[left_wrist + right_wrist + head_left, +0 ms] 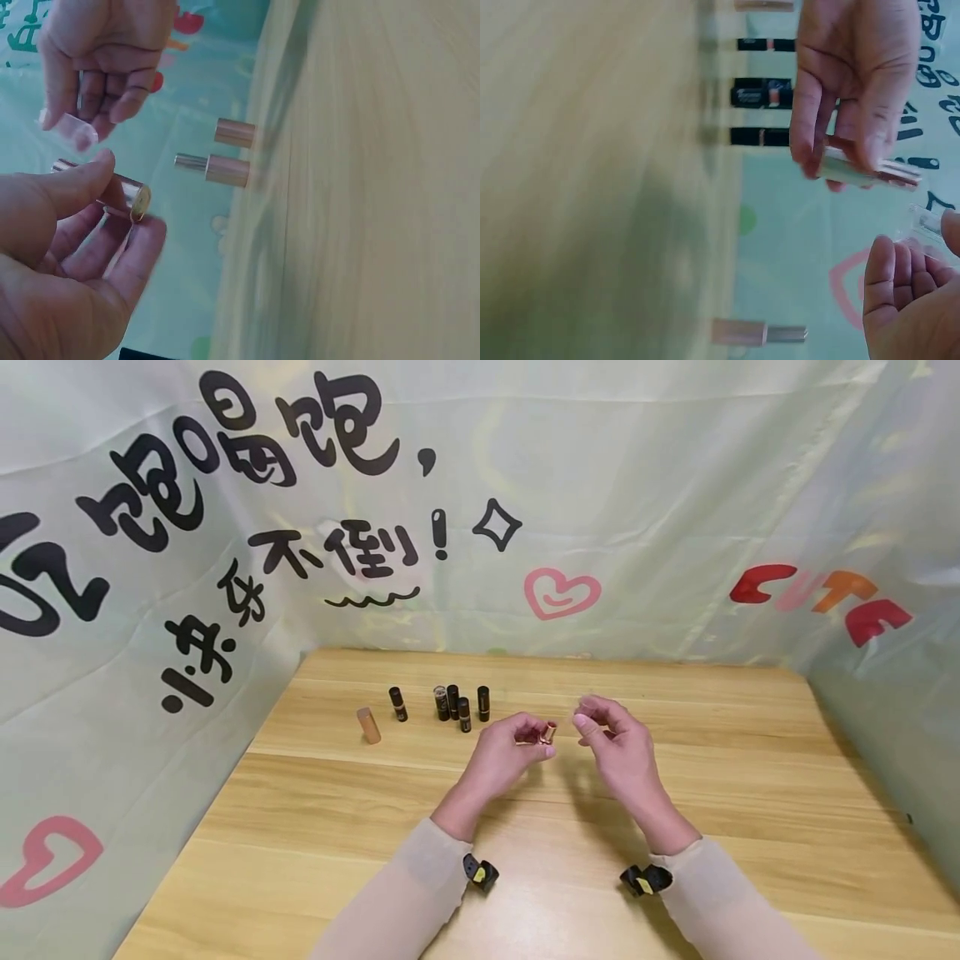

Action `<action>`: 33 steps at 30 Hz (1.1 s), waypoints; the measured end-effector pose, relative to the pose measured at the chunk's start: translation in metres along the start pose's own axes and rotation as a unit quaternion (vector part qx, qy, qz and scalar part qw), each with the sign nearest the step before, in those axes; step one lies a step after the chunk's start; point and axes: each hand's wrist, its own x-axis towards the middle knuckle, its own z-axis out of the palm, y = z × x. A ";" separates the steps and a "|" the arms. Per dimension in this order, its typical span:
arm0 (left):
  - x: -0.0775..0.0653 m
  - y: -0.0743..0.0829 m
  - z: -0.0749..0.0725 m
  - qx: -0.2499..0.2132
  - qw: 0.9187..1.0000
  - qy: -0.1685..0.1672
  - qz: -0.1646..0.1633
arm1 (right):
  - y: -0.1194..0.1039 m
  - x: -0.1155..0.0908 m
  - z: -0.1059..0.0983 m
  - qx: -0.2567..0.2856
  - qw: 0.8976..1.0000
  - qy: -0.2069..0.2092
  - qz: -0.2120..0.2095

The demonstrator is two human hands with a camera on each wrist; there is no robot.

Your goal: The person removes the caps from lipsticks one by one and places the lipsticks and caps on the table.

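My left hand [510,747] grips a shiny rose-gold lipstick tube [124,193] between thumb and fingers. In the right wrist view its narrower metal end [898,174] points toward the other hand. Thumb and fingertips of my right hand [618,743] pinch a clear plastic cap [71,130]. Cap and tube are a short gap apart, above the table. In the left wrist view, a rose-gold lipstick base [227,171] with a slim inner tube stands on the table beside a plain rose-gold cylinder [235,132]. My right hand hides that pair in the head view.
Several black lipstick tubes [464,714] stand in a group at the back left of the wooden table [315,835]. Another black tube [398,703] and a copper-coloured one [368,726] stand further left. A printed cloth [660,510] hangs behind and at both sides.
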 end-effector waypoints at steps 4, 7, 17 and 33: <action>0.008 0.006 0.010 0.003 1.000 0.013 -0.006 | 0.012 0.000 -0.011 -0.053 0.998 0.005 0.015; 0.015 0.010 0.019 0.009 1.000 0.020 -0.013 | 0.020 0.001 -0.022 -0.116 0.993 0.008 0.027; 0.037 0.019 0.048 0.062 0.998 0.013 -0.027 | 0.042 0.010 -0.056 -0.231 0.971 -0.028 0.048; 0.057 0.015 0.082 0.085 0.996 0.008 -0.037 | 0.053 0.019 -0.064 -0.318 0.942 -0.071 0.078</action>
